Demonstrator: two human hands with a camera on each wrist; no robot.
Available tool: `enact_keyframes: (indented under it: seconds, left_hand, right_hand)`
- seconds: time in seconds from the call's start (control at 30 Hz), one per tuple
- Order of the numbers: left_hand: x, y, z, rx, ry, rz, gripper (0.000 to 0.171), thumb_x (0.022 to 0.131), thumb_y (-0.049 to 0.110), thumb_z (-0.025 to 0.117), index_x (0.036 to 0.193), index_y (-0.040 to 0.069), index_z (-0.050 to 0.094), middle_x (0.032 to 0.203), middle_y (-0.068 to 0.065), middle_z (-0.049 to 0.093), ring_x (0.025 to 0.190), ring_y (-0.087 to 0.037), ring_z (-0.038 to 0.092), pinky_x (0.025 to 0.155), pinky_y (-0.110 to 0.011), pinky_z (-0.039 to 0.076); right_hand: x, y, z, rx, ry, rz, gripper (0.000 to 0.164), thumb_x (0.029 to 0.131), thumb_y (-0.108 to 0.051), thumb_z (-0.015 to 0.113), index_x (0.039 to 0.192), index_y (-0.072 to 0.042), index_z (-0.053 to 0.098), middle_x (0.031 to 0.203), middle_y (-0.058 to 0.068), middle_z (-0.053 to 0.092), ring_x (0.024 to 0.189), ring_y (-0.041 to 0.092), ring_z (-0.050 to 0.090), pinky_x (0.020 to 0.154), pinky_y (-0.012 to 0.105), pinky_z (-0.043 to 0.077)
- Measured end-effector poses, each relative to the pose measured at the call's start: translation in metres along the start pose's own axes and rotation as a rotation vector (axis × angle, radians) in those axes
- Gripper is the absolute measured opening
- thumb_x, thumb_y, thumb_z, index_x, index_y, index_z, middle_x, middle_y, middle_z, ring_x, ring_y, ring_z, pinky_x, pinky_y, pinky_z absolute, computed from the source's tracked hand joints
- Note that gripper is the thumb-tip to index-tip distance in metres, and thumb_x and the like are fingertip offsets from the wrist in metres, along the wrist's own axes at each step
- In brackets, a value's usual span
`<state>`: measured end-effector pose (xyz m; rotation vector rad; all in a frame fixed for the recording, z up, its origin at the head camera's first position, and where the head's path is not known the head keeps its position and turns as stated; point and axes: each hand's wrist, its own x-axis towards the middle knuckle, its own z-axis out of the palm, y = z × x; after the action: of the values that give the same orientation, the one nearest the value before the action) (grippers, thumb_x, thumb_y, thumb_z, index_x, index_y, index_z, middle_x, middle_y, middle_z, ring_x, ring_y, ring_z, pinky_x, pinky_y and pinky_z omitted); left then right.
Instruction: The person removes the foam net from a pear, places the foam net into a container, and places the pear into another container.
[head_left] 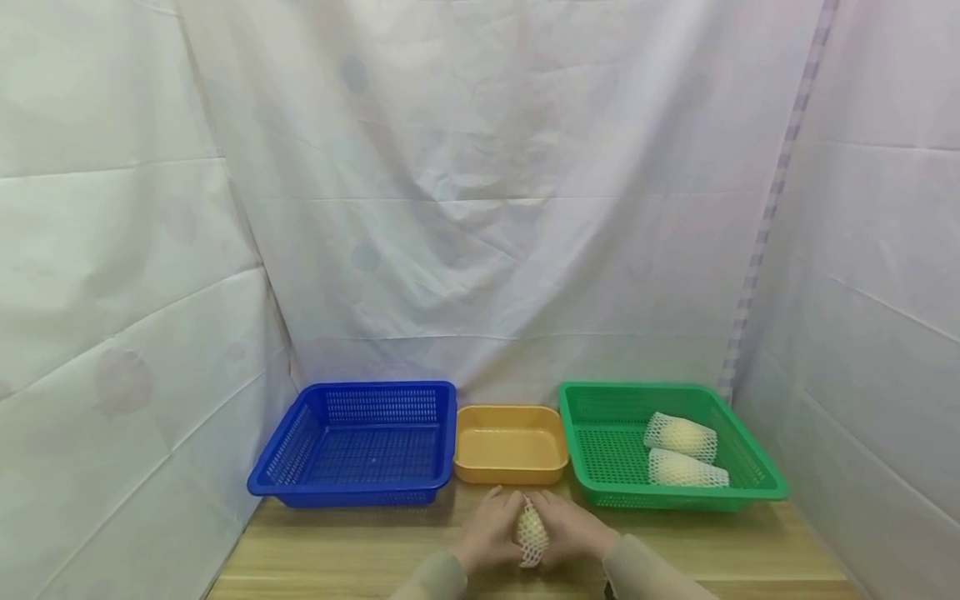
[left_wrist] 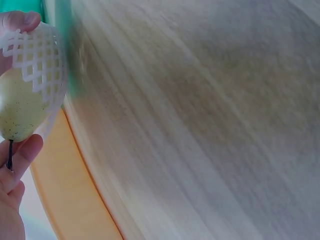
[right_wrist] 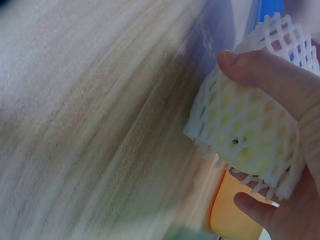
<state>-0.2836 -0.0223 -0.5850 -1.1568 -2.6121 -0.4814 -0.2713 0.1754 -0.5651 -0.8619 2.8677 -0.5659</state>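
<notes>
Low over the front of the table, both hands hold one pale yellow pear (left_wrist: 21,107) in a white foam net sleeve (head_left: 532,538). The left hand (head_left: 487,530) grips it from the left, with fingers by the dark stem (left_wrist: 10,156). That stem end is bare in the left wrist view, while the sleeve covers the other part. From the right, the right hand (head_left: 576,530) holds the sleeve, its thumb (right_wrist: 265,72) laid over the mesh. A dark spot on the pear's other end shows through the net in the right wrist view.
Behind the hands stands a shallow orange tray (head_left: 512,477), between a blue basket (head_left: 352,497) at left and a green basket (head_left: 675,497) at right. Two net-sleeved fruits, one behind (head_left: 681,437) the other (head_left: 686,469), lie in the green basket. White curtains surround the wooden table (head_left: 337,550).
</notes>
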Motion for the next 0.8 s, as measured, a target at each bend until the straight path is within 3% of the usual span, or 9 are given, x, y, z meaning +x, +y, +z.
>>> enact_keyframes:
  seconds: [0.27, 0.8]
  left_hand:
    - [-0.0001, 0.0004, -0.0042, 0.008, 0.002, -0.005, 0.066, 0.059, 0.033, 0.088, 0.111, 0.015, 0.051, 0.104, 0.002, 0.065, 0.102, -0.011, 0.062, 0.11, -0.044, 0.031]
    - [-0.0079, -0.003, -0.0067, -0.034, 0.044, 0.028, 0.06, 0.063, 0.032, 0.088, 0.108, 0.017, 0.052, 0.103, 0.005, 0.065, 0.101, -0.009, 0.062, 0.107, -0.047, 0.034]
  right_hand:
    - [0.0008, 0.003, -0.0043, 0.043, -0.007, -0.018, 0.093, 0.05, -0.023, 0.089, 0.133, -0.01, 0.048, 0.115, -0.003, 0.056, 0.099, 0.013, 0.055, 0.085, 0.035, 0.05]
    - [-0.003, 0.0055, -0.0015, 0.056, 0.006, -0.029, 0.09, 0.051, -0.021, 0.089, 0.132, -0.013, 0.051, 0.112, -0.003, 0.058, 0.095, 0.012, 0.056, 0.08, 0.033, 0.051]
